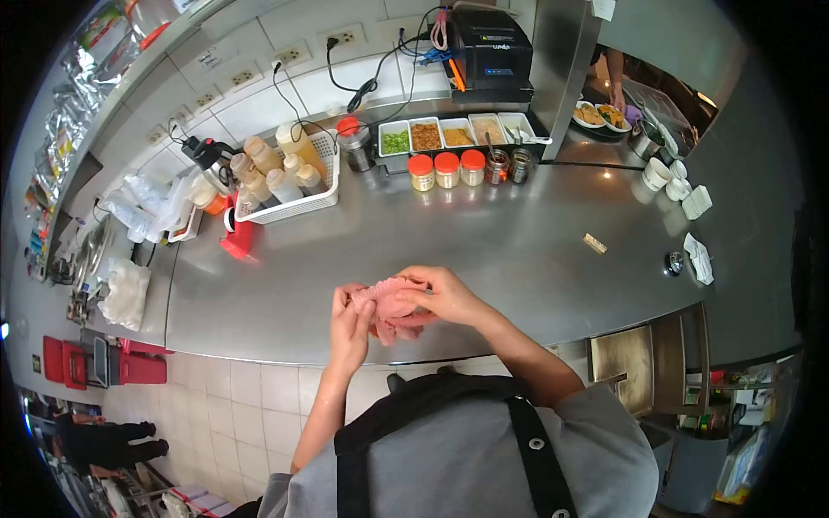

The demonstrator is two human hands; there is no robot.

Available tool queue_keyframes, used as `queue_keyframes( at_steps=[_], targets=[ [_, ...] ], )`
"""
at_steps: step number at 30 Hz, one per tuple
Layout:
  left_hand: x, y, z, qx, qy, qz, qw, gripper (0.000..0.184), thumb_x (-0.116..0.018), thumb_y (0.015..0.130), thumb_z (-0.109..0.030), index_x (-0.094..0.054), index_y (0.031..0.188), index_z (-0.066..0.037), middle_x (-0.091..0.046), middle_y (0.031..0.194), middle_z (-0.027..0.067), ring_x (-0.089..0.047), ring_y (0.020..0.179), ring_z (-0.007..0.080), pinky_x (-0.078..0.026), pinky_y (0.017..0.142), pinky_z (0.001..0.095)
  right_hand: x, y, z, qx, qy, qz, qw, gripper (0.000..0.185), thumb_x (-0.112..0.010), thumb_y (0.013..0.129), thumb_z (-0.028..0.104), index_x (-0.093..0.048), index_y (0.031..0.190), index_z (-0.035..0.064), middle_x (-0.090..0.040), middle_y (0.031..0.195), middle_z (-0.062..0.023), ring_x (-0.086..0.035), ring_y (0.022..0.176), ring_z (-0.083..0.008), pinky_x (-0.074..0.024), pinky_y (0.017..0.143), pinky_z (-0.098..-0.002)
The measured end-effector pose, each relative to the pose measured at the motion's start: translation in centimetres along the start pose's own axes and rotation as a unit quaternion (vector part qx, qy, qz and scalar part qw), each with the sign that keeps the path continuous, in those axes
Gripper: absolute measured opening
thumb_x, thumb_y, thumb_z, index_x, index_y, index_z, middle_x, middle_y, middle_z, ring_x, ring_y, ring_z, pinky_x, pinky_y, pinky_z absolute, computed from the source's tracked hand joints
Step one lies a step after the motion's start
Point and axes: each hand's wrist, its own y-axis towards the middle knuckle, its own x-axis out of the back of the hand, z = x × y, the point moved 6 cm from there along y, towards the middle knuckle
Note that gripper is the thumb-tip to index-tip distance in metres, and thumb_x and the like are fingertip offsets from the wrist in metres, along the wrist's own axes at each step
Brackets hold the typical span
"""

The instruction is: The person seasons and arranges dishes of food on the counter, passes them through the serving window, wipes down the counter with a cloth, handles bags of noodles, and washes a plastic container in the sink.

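A crumpled pink cloth (393, 304) is bunched between my two hands, above the front part of the steel counter (285, 276). My left hand (350, 321) grips its left side, thumb pressed on the folds. On the upper right side, my right hand (439, 295) has its fingers closed on the same cloth. Loose folds hang below the hands near the counter's front edge. Parts of the fingers are hidden behind the fabric.
Behind stand a white basket (298, 205) of squeeze bottles, red-lidded jars (446, 169), a tray of toppings (426, 136) and a black printer (490, 53). A small wooden piece (595, 243) and a bell (674, 262) lie right. Another person's hand (617, 97) is at plates beyond the opening.
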Motion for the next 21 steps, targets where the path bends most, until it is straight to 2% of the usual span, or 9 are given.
queue_keyframes(
  at_steps=[3, 6, 9, 11, 13, 16, 18, 19, 21],
  targets=[
    [1.2, 1.3, -1.9, -0.061, -0.057, 0.009, 0.996, 0.028, -0.049, 0.096, -0.020, -0.058, 0.112, 0.002, -0.055, 0.113, 0.0081, -0.051, 0.105, 0.0180, -0.040, 0.092, 0.0307, 1.9, -0.8, 2.6, -0.079, 0.005, -0.023, 0.997, 0.013, -0.067, 0.085, 0.012, -0.060, 0.090, 0.0016, -0.048, 0.070, 0.0063, -0.040, 0.065, -0.0019, -0.0351, 0.054, -0.0217],
    [0.7, 1.6, -1.3, 0.018, -0.257, 0.058, 0.964, 0.031, -0.047, 0.098, -0.025, -0.055, 0.117, -0.002, -0.055, 0.116, 0.0069, -0.050, 0.108, 0.0160, -0.038, 0.093, 0.0290, 3.1, -0.9, 5.9, 0.033, 0.005, -0.073, 0.997, 0.018, -0.068, 0.084, 0.016, -0.057, 0.080, 0.0017, -0.042, 0.064, 0.0061, -0.036, 0.060, -0.0036, -0.0310, 0.050, -0.0236],
    [0.2, 1.6, -2.9, 0.032, -0.281, 0.066, 0.957, 0.031, -0.045, 0.099, -0.029, -0.051, 0.117, -0.005, -0.055, 0.114, 0.0046, -0.048, 0.108, 0.0135, -0.037, 0.094, 0.0276, 3.2, -0.4, 8.1, 0.205, -0.031, -0.084, 0.975, 0.020, -0.071, 0.080, 0.013, -0.054, 0.078, 0.0036, -0.037, 0.064, 0.0049, -0.034, 0.061, -0.0046, -0.0305, 0.053, -0.0221],
    [0.9, 1.9, -3.0, -0.010, -0.234, 0.041, 0.971, 0.030, -0.044, 0.099, -0.031, -0.051, 0.112, -0.005, -0.055, 0.108, 0.0037, -0.049, 0.103, 0.0120, -0.038, 0.092, 0.0269, 2.9, -0.4, 8.3, 0.195, -0.044, -0.052, 0.978, 0.020, -0.073, 0.078, 0.012, -0.054, 0.079, 0.0039, -0.040, 0.064, 0.0040, -0.036, 0.061, -0.0059, -0.0315, 0.054, -0.0227],
    [1.7, 2.2, -4.1, -0.033, -0.209, -0.011, 0.977, 0.029, -0.043, 0.100, -0.032, -0.050, 0.107, -0.005, -0.055, 0.102, 0.0027, -0.050, 0.098, 0.0107, -0.040, 0.089, 0.0259, 2.5, -1.3, 8.1, 0.042, -0.053, 0.007, 0.998, 0.022, -0.075, 0.076, 0.012, -0.054, 0.080, 0.0034, -0.046, 0.064, 0.0025, -0.042, 0.060, -0.0075, -0.0336, 0.055, -0.0247],
    [3.7, 2.5, -4.9, -0.048, -0.225, -0.093, 0.969, 0.028, -0.042, 0.100, -0.033, -0.048, 0.104, -0.006, -0.054, 0.096, 0.0020, -0.051, 0.092, 0.0103, -0.043, 0.083, 0.0251, 1.1, -2.0, 8.0, -0.026, -0.101, 0.115, 0.988, 0.027, -0.075, 0.075, 0.018, -0.055, 0.082, 0.0018, -0.051, 0.063, -0.0010, -0.045, 0.057, -0.0129, -0.0364, 0.055, -0.0296],
    [5.9, 3.1, -3.1, -0.062, -0.258, -0.102, 0.959, 0.026, -0.042, 0.100, -0.032, -0.047, 0.108, -0.007, -0.054, 0.096, 0.0030, -0.054, 0.090, 0.0119, -0.046, 0.080, 0.0256, 0.4, -2.5, 5.6, 0.035, -0.120, 0.142, 0.982, 0.030, -0.074, 0.076, 0.023, -0.055, 0.083, 0.0008, -0.049, 0.061, -0.0027, -0.044, 0.055, -0.0156, -0.0370, 0.054, -0.0324],
    [6.6, 3.2, -2.9, -0.082, -0.201, -0.137, 0.967, 0.024, -0.041, 0.100, -0.033, -0.046, 0.102, -0.009, -0.053, 0.091, 0.0031, -0.055, 0.086, 0.0129, -0.048, 0.076, 0.0265, 0.1, -2.8, 4.8, 0.067, -0.130, 0.155, 0.977, 0.032, -0.074, 0.077, 0.026, -0.055, 0.084, 0.0004, -0.049, 0.060, -0.0035, -0.043, 0.055, -0.0170, -0.0372, 0.054, -0.0338],
    [7.1, 3.2, -3.2, -0.074, -0.199, -0.160, 0.964, 0.029, -0.041, 0.100, -0.036, -0.048, 0.106, -0.008, -0.054, 0.093, 0.0036, -0.055, 0.086, 0.0135, -0.048, 0.076, 0.0284, 0.6, -3.3, 2.3, -0.050, -0.245, 0.223, 0.942, 0.036, -0.072, 0.076, 0.030, -0.055, 0.085, -0.0004, -0.049, 0.063, -0.0066, -0.044, 0.057, -0.0186, -0.0384, 0.057, -0.0338]
  ],
)
